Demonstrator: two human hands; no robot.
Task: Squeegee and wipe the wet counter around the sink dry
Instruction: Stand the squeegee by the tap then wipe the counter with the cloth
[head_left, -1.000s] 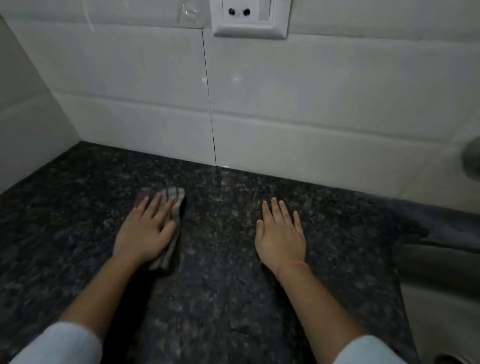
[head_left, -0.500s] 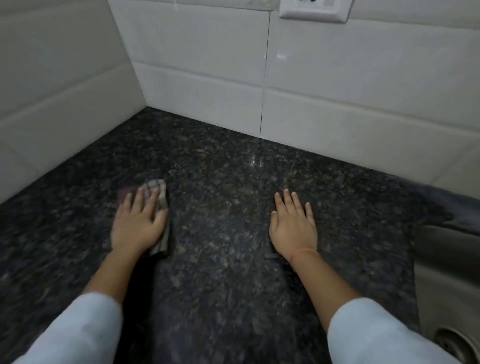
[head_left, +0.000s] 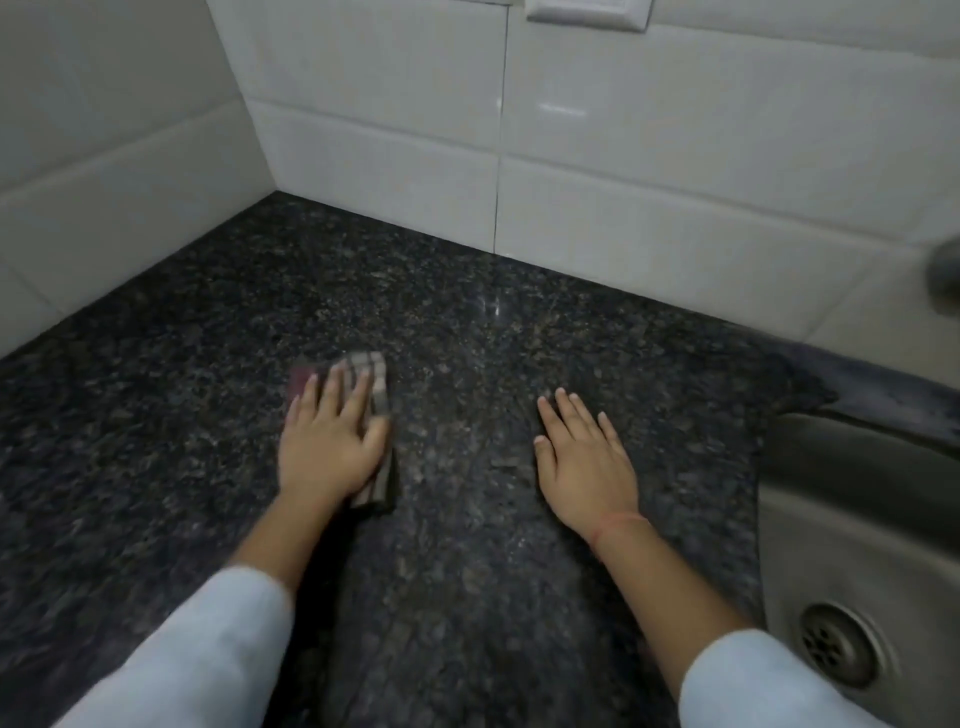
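Folded checked cloth (head_left: 375, 382) under flat left hand (head_left: 327, 447), right hand (head_left: 584, 462) flat, empty

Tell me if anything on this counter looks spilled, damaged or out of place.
Nothing stands out. The left hand presses a folded checked cloth flat on the dark counter, the right hand lies flat beside the sink. No puddle or crack shows; a dark patch behind the sink is too blurred to identify.

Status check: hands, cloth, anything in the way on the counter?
Left hand flat, pressing folded cloth onto counter. Right hand flat on bare granite, holding nothing. Sink at right; nothing seen in cloth's path.
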